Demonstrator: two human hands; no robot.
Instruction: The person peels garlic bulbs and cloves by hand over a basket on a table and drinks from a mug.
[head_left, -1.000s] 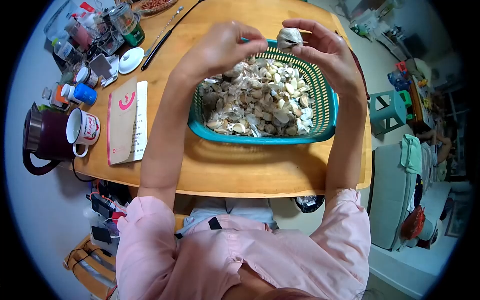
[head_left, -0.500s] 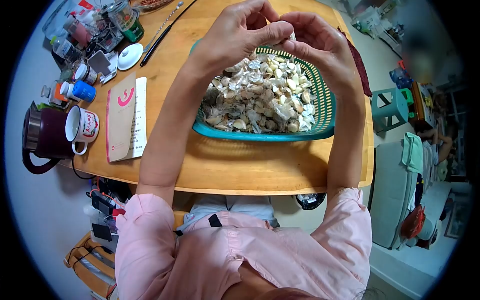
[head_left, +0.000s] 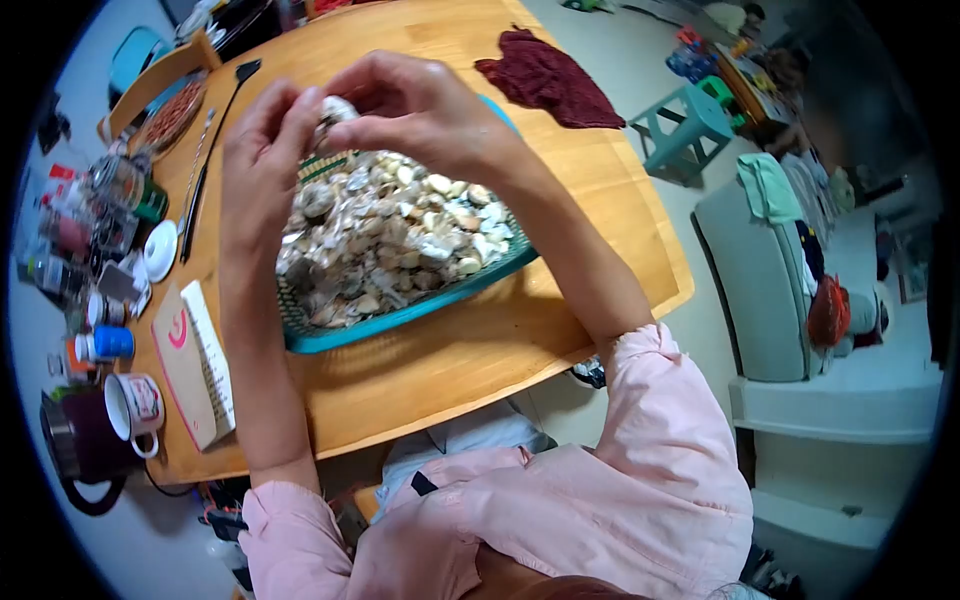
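Over the back left of a teal basket (head_left: 400, 316), both hands meet around a whitish garlic bulb (head_left: 335, 115). My right hand (head_left: 425, 115) grips it between thumb and fingers. The fingers of my left hand (head_left: 265, 150) are pressed together against the bulb's left side. Below them the basket holds a heap of garlic cloves and papery skins (head_left: 385, 235), with pale peeled cloves mostly toward the back right. The part of the bulb between the fingers is hidden.
A mug (head_left: 135, 408), a booklet (head_left: 190, 375), a white lid (head_left: 160, 250), bottles and a dark kettle (head_left: 90, 435) line the table's left side. A dark red cloth (head_left: 548, 80) lies at the back right. Beyond the table stands a teal stool (head_left: 685, 130).
The view has turned, so the basket and table appear shifted left and tilted. Both hands remain together at the bulb, which shows more now between the fingers.
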